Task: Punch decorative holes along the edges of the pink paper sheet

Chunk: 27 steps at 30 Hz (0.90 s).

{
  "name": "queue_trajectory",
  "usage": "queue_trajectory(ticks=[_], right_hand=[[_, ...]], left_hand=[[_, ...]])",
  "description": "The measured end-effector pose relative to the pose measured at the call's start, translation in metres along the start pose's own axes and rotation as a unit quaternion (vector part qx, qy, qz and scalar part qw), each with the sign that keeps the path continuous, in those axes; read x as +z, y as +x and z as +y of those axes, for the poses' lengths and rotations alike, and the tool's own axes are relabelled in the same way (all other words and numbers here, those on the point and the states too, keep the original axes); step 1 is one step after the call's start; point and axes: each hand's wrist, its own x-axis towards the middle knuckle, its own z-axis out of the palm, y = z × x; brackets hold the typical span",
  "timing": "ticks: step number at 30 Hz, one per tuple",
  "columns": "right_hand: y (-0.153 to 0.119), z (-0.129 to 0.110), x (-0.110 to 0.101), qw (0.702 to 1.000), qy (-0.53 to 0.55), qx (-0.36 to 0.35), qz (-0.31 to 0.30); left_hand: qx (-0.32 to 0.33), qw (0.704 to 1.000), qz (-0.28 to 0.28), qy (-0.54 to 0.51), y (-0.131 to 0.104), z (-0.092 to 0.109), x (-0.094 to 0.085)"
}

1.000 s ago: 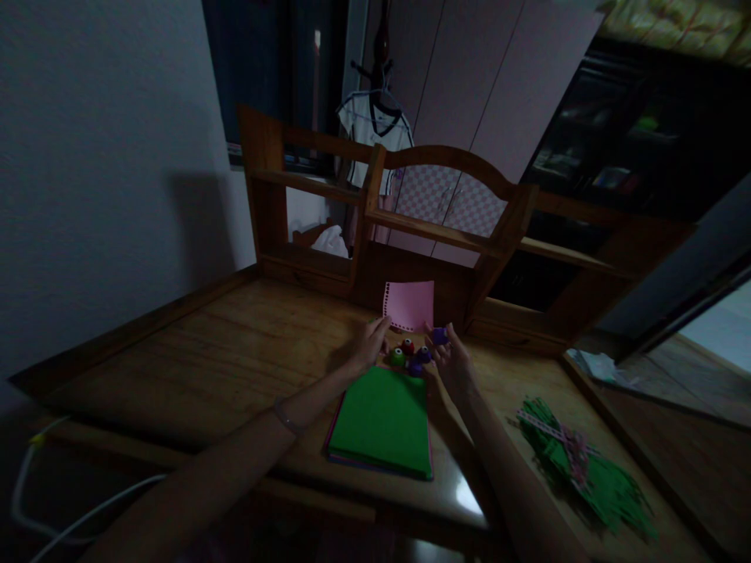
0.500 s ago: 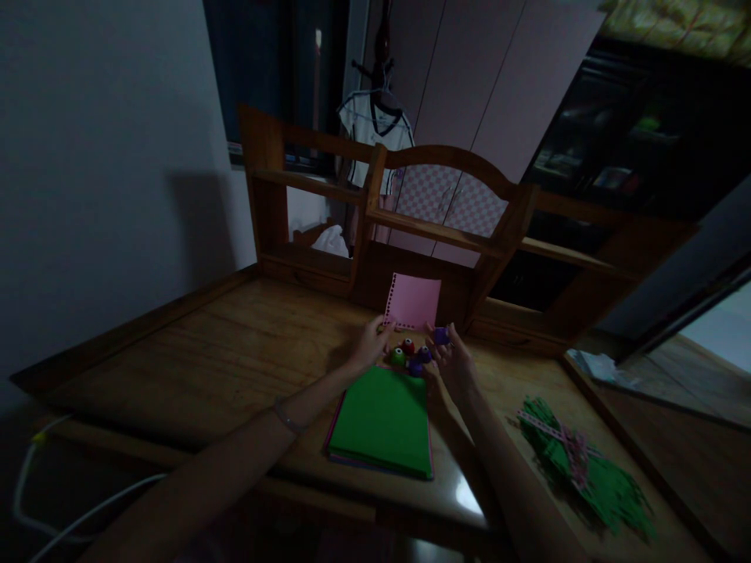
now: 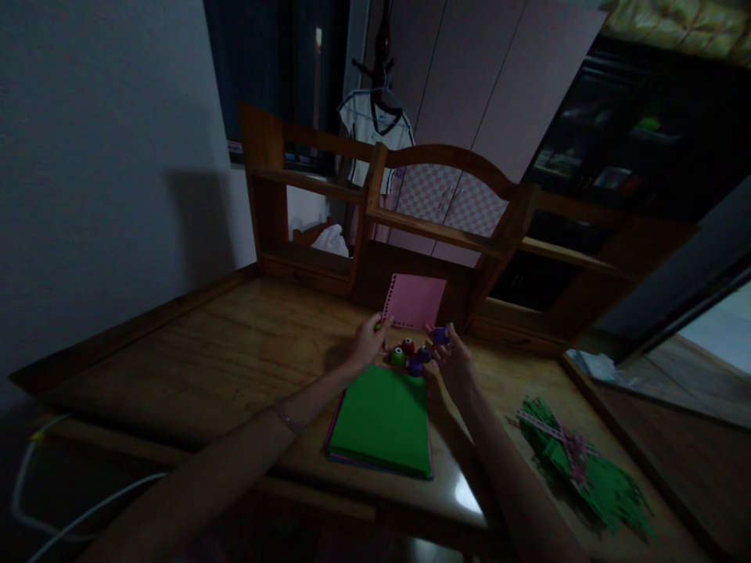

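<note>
My right hand (image 3: 458, 360) holds a small purple ball-like piece (image 3: 441, 335) between thumb and fingers. My left hand (image 3: 368, 344) is closed, fingertips pinched by the lower left corner of a pink hole-punched sheet (image 3: 415, 300). A bit of green shows at those fingertips, too small to name. Between the hands, on the desk, sit small round pieces with eye-like spots: a red one (image 3: 408, 345), a green one (image 3: 398, 356) and purple ones (image 3: 416, 365). Just in front of them lies a stack of coloured sheets (image 3: 381, 422), green on top.
A pile of green paper strips (image 3: 587, 469) with pink hole-edged strips lies at the right of the wooden desk (image 3: 235, 344). A wooden shelf unit (image 3: 434, 227) rises along the back edge. White cables (image 3: 76, 516) hang at the lower left.
My left hand has shifted slightly, its fingers now more curled. The pink sheet's right edge has moved a little to the right. My right hand stays in place with the purple piece.
</note>
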Motion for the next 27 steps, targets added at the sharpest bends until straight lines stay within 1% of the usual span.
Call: queue_trajectory(ticks=[8,19,27], right_hand=[[-0.0028,-0.001,0.0019,1.0,-0.001,0.002,-0.01],[-0.001,-0.0006,-0.0007,1.0,0.005,-0.007,-0.002],[-0.0005,-0.0016,-0.0001,1.0,-0.002,0.001,-0.001]], left_hand=[[0.017,1.0,-0.002,0.004,-0.0008,0.0017,-0.0009],[0.031,0.999,-0.008,0.02,-0.0018,0.002,-0.0014],[0.013,1.0,-0.015,0.018,-0.0008,0.001,-0.0017]])
